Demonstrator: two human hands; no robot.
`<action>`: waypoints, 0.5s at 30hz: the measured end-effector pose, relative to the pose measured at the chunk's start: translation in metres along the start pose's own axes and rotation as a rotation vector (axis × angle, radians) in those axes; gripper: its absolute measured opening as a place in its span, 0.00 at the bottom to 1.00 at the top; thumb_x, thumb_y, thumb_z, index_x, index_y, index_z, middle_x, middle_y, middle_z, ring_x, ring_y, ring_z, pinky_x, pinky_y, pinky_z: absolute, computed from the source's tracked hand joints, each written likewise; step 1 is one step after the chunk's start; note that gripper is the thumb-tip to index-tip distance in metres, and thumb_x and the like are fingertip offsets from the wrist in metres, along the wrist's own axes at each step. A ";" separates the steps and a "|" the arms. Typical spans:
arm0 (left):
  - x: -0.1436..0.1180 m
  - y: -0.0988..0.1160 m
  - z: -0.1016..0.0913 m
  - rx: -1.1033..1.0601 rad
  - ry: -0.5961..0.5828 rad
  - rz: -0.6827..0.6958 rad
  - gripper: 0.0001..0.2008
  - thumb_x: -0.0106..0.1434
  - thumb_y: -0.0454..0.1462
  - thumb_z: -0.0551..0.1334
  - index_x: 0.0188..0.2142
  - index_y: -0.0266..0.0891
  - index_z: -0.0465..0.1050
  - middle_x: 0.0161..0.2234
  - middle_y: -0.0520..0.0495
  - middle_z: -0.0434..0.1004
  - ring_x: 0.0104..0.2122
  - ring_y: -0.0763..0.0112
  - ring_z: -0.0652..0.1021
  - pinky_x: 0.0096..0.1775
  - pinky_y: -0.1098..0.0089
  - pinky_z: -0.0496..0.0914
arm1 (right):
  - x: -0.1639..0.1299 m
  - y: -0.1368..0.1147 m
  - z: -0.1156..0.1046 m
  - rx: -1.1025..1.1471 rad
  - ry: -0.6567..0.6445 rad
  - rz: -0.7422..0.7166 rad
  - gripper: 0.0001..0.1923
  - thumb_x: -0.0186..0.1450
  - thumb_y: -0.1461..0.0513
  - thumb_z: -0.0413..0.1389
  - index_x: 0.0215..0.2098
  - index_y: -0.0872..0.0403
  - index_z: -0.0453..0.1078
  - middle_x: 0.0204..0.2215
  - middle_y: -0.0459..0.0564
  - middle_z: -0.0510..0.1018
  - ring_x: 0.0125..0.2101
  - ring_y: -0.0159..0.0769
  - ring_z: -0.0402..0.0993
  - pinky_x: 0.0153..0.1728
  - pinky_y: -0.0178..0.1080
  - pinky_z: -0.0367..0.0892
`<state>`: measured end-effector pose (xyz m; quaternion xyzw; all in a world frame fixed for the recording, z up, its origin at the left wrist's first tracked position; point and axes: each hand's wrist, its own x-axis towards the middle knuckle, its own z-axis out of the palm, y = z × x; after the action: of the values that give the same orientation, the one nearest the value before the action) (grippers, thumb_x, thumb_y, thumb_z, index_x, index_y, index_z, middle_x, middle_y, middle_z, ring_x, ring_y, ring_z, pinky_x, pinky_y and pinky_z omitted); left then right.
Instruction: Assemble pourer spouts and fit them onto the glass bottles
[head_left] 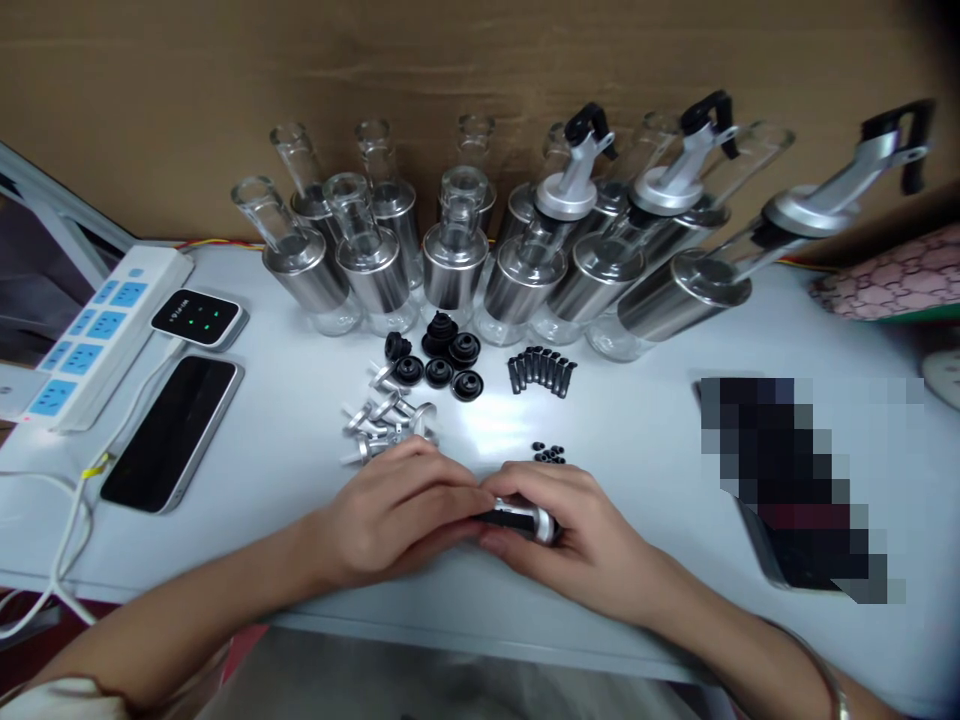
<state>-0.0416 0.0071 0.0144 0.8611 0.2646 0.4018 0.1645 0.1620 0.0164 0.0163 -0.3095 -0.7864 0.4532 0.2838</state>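
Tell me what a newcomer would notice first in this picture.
First, the cluster of glass bottles with steel sleeves at the back of the white table, three of them wearing pourer caps. Then, at the near edge, the left hand and right hand meeting around a small silver-and-black spout part.

Glass bottles with steel sleeves (pixel 454 268), upper centre: about thirteen; three carry pourer spouts (pixel 577 180). Black rubber stoppers (pixel 439 355), centre: about six. Phones (pixel 172 430): two, left and right. Power strip (pixel 97 335), left: one.
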 end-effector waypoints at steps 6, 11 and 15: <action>-0.001 0.000 -0.001 -0.005 -0.014 -0.009 0.06 0.69 0.32 0.57 0.43 0.30 0.70 0.32 0.44 0.77 0.32 0.71 0.76 0.34 0.69 0.74 | 0.000 -0.002 -0.001 -0.006 0.007 0.004 0.06 0.66 0.59 0.56 0.36 0.55 0.71 0.25 0.45 0.76 0.24 0.29 0.70 0.24 0.32 0.65; -0.001 0.000 -0.002 -0.008 -0.016 -0.012 0.06 0.68 0.31 0.58 0.43 0.30 0.69 0.32 0.43 0.76 0.32 0.71 0.76 0.35 0.69 0.74 | 0.000 -0.002 -0.001 0.009 0.029 0.006 0.05 0.65 0.60 0.58 0.36 0.55 0.71 0.26 0.45 0.76 0.24 0.28 0.70 0.25 0.31 0.65; -0.001 0.000 -0.002 0.003 -0.015 -0.012 0.06 0.68 0.32 0.58 0.43 0.30 0.69 0.32 0.43 0.76 0.31 0.71 0.76 0.34 0.68 0.74 | 0.000 -0.003 0.000 0.015 0.026 0.005 0.05 0.65 0.61 0.58 0.36 0.55 0.70 0.26 0.45 0.77 0.25 0.29 0.70 0.26 0.32 0.66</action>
<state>-0.0436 0.0066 0.0156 0.8627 0.2691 0.3939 0.1676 0.1611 0.0151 0.0185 -0.3154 -0.7784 0.4555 0.2952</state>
